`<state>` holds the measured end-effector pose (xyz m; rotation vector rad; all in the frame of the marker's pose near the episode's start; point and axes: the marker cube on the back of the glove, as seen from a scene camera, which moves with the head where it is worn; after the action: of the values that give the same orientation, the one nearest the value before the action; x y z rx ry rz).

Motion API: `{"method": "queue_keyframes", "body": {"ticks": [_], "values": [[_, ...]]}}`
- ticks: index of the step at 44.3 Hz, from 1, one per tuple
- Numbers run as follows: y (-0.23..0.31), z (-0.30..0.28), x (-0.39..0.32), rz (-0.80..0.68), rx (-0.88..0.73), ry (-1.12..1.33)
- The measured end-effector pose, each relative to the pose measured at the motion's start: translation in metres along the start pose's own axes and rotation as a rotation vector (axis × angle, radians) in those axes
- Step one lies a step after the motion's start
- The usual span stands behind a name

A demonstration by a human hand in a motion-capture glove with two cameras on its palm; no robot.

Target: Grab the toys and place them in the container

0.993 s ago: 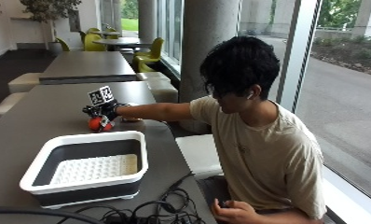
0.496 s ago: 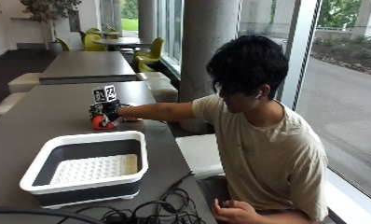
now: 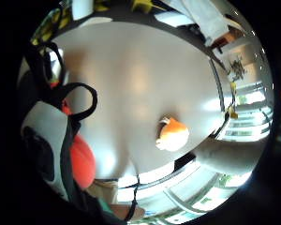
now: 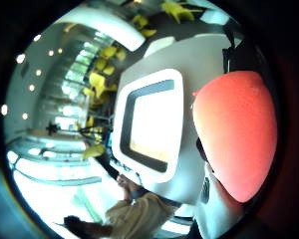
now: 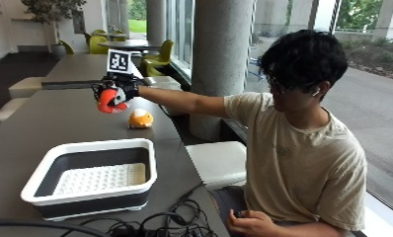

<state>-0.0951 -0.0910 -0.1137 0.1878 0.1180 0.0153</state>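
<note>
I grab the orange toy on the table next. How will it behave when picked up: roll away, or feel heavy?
The orange toy looks rounded with a pale base, so a nudge may rock or roll it. It looks small beside the container, so it is probably light. Its surface looks smooth, perhaps slippery.

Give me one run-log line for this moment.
right hand: holds red toy above table | orange toy: on table | container: no toys inside | step: carry to container

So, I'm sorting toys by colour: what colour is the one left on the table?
Orange and white toy; clearest in the little finger side palm view.
</note>
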Motion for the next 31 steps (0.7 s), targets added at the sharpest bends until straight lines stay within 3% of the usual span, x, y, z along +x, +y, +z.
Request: {"method": "queue_keyframes", "body": {"ticks": [12,31], "values": [[-0.003,-0.012,-0.142,-0.128,-0.026,0.002],[-0.016,0.048,-0.233,-0.189,-0.161,0.053]]}}
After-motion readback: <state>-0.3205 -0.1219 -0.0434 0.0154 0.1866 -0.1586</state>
